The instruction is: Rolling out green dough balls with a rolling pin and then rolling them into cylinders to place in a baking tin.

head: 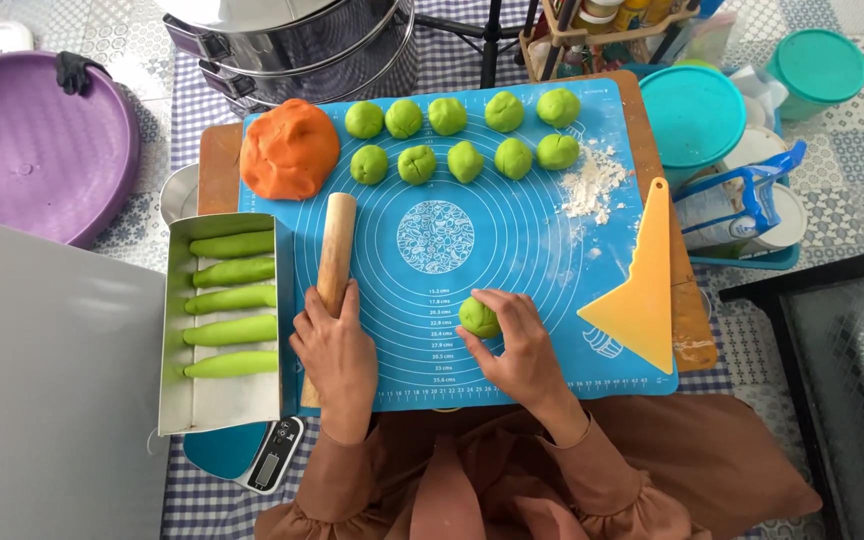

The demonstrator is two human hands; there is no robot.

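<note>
A blue-and-white bag point(737, 205) lies at three o'clock beside teal tubs. The right hand point(517, 345) clamps a green dough ball point(477, 318) on the blue mat point(512, 250); the left hand point(335, 355) clasps the rolling pin point(335, 250).

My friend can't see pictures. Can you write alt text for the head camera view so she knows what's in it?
A person's right hand presses a green dough ball on a blue baking mat, while the left hand rests on a wooden rolling pin. Ten more green balls and an orange dough lump sit above; a metal tray holds five green rolls.
</note>
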